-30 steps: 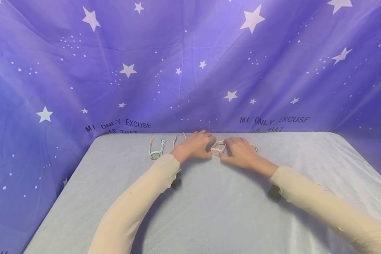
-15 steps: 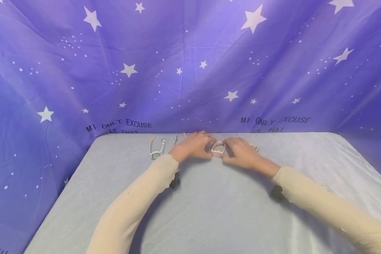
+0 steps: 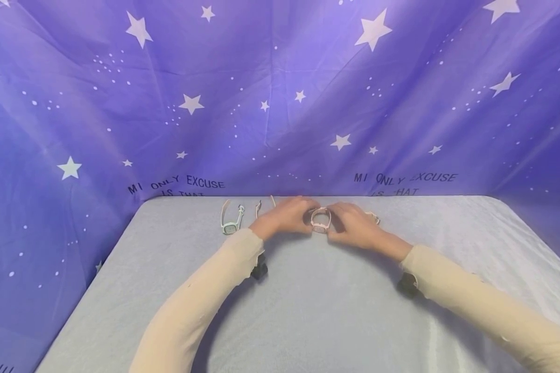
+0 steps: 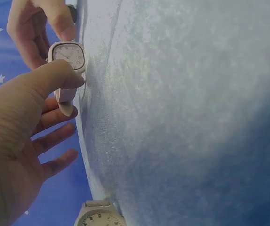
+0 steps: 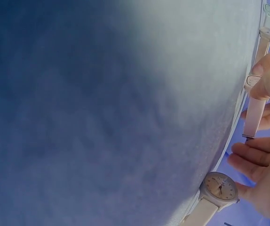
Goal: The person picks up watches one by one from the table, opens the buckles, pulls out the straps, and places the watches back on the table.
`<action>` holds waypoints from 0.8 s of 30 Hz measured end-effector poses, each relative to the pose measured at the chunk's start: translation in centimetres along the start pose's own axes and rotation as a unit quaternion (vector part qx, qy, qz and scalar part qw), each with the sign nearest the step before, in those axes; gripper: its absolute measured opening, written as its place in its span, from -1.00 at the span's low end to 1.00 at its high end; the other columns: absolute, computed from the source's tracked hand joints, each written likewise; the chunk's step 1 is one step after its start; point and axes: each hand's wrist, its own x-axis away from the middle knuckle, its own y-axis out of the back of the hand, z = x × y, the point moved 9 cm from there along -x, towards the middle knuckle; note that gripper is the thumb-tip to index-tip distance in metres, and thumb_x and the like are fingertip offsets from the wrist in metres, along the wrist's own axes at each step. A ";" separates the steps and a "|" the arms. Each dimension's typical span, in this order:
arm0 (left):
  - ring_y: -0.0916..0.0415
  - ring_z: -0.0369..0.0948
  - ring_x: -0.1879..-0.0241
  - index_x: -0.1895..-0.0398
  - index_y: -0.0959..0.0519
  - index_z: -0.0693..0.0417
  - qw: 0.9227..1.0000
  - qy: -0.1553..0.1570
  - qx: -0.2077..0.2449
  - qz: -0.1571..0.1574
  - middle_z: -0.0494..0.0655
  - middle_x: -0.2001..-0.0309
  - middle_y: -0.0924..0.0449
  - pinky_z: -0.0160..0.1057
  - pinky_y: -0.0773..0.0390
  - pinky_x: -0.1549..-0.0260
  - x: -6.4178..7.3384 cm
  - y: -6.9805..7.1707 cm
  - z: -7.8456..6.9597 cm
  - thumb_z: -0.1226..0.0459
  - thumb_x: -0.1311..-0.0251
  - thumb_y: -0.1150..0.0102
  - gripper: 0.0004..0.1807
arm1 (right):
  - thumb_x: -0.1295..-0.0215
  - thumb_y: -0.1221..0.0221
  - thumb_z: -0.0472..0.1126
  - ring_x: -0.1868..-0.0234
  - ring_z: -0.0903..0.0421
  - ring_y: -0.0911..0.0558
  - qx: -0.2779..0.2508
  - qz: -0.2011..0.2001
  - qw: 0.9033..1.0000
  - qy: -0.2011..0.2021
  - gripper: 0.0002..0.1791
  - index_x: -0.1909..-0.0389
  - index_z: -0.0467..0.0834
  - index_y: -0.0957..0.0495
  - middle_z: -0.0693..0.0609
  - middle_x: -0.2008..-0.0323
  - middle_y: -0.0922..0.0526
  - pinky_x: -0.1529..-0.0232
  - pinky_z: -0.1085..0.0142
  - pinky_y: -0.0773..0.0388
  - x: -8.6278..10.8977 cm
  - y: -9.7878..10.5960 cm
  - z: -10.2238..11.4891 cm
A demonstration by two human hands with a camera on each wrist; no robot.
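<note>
A pink wristwatch with a rounded-square dial stands at the far side of the table, its strap curving up behind the dial. From the left, my left hand pinches it, the thumb at one edge of the case in the left wrist view and the other fingers spread behind the strap. My right hand grips the opposite edge. In the right wrist view, both thumbs meet the watch case. The strap's tip hangs free beside my left fingers.
A pale green watch stands to the left. Another watch is partly hidden by my left hand. Behind my right hand is a round-dial watch. A purple star-patterned curtain hangs behind the grey cloth-covered table.
The pink watch has turned slightly between my hands, so its dial faces me more squarely. Both hands stay almost in place.
</note>
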 end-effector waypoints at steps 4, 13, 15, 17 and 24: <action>-0.60 -0.14 -0.06 -0.26 -0.54 0.12 0.998 0.028 0.059 -0.010 -0.03 -0.13 -0.67 -0.21 -0.60 -0.13 0.2 0.1 0.8 0.34 0.03 -0.48 -0.32 | 0.00 -0.43 -0.07 -0.24 -0.25 -0.58 -0.017 -0.010 1.000 0.010 -0.20 -0.28 -0.32 -0.47 -0.27 -0.18 -0.63 -0.37 -0.18 -0.43 -0.1 0.3 0.5; -0.65 -0.12 0.06 -0.15 -0.49 0.14 0.974 0.071 0.210 -0.047 0.05 -0.10 -0.65 -0.19 -0.65 -0.06 1.5 1.8 1.8 0.45 0.12 -0.50 -0.34 | 0.02 -0.45 -0.26 -0.23 -0.20 -0.58 -0.111 -0.056 0.992 0.022 -0.20 -0.32 -0.29 -0.45 -0.23 -0.21 -0.61 -0.32 -0.14 -0.50 -0.7 1.7 1.8; -0.63 -0.10 0.00 -0.11 -0.48 0.12 0.967 0.082 0.235 -0.052 0.05 -0.09 -0.65 -0.14 -0.64 -0.09 2.0 2.2 1.9 0.46 0.14 -0.52 -0.34 | 0.02 -0.46 -0.29 -0.17 -0.20 -0.62 -0.131 -0.061 0.989 0.023 -0.24 -0.29 -0.30 -0.47 -0.25 -0.16 -0.63 -0.26 -0.13 -0.56 -1.0 2.0 2.2; -0.61 -0.07 -0.02 -0.09 -0.47 0.14 0.961 0.092 0.257 -0.054 0.06 -0.08 -0.64 -0.11 -0.65 -0.09 2.4 2.7 1.9 0.50 0.15 -0.51 -0.34 | 0.03 -0.44 -0.34 -0.12 -0.22 -0.65 -0.159 -0.061 0.985 0.018 -0.26 -0.27 -0.31 -0.48 -0.27 -0.12 -0.63 -0.18 -0.11 -0.63 -1.3 2.2 2.6; -0.60 -0.09 0.05 -0.08 -0.46 0.12 0.966 0.089 0.234 -0.071 0.05 0.00 -0.63 -0.18 -0.65 0.00 3.2 4.9 1.7 0.50 0.15 -0.49 -0.35 | 0.00 -0.34 -0.42 -0.08 -0.26 -0.69 -0.224 -0.054 0.973 -0.013 -0.27 -0.29 -0.37 -0.42 -0.30 -0.12 -0.63 -0.09 0.01 -0.70 -2.1 2.7 3.3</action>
